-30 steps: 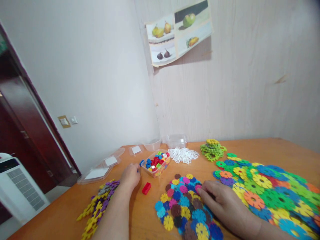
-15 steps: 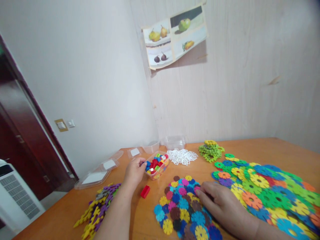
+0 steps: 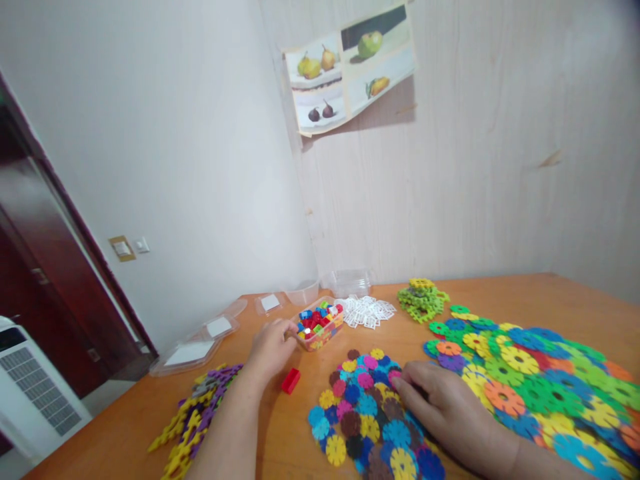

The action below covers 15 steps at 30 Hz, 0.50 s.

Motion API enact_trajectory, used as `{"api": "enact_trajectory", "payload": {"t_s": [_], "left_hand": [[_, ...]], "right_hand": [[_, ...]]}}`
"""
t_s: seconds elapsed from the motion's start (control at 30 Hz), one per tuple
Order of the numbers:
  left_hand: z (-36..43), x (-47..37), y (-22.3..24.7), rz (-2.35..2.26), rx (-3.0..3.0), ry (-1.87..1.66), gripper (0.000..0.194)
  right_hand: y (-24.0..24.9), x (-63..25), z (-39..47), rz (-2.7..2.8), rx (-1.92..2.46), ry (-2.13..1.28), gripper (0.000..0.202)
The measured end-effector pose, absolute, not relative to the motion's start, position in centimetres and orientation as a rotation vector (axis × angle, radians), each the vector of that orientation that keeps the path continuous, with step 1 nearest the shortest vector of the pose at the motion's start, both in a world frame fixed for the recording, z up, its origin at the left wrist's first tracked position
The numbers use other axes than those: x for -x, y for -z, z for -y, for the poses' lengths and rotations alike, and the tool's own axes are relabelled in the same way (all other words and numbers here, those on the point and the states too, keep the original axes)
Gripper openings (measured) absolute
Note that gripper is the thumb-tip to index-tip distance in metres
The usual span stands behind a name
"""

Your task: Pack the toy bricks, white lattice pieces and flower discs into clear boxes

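Observation:
My left hand (image 3: 273,347) is at the left end of a clear plastic box (image 3: 325,339) filled with small coloured building blocks (image 3: 315,321). Its fingers are bent and closed at the box's rim; the fingertips are partly hidden. A single red block (image 3: 291,381) lies on the table just right of my left forearm. My right hand (image 3: 440,407) rests at the right side of a heap of small notched plastic discs (image 3: 367,427). Its fingers are curled, with the tips by a pink disc (image 3: 395,377), and what lies under them is hidden.
Larger flower-shaped discs (image 3: 530,380) spread across the right. Yellow and purple interlocking pieces (image 3: 200,413) lie left. Behind are white plastic pieces (image 3: 367,311), a green stack (image 3: 423,301), clear containers (image 3: 350,283) and lids (image 3: 193,353). The wooden table (image 3: 283,443) meets a wall.
The box of blocks has shifted slightly right, and my left hand has moved right with it, its fingers more bent. My right hand stays in place.

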<state>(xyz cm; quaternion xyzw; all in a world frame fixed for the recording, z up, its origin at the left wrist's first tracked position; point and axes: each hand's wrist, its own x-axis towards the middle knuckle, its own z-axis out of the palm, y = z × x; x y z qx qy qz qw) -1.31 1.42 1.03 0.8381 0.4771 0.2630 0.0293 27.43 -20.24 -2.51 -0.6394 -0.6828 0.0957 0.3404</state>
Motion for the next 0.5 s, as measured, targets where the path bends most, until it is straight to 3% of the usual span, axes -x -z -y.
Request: {"api": "enact_trajectory", "payload": {"t_s": [0.2, 0.4, 0.5], "left_hand": [[0.8, 0.8, -2.4, -1.370, -2.533, -0.748, 0.013], [0.3, 0.9, -2.5, -1.308, -2.273, -0.983, 0.022], [-0.5, 1.3, -2.0, -1.333, -2.327, -0.922, 0.024]], "right_hand": [[2.5, -27.4, 20.1, 1.783, 1.677, -0.228, 0.042], [2.5, -27.4, 20.2, 1.775, 1.675, -0.238, 0.042], [2.5, -27.4, 20.2, 1.782, 1.665, -0.239, 0.043]]}}
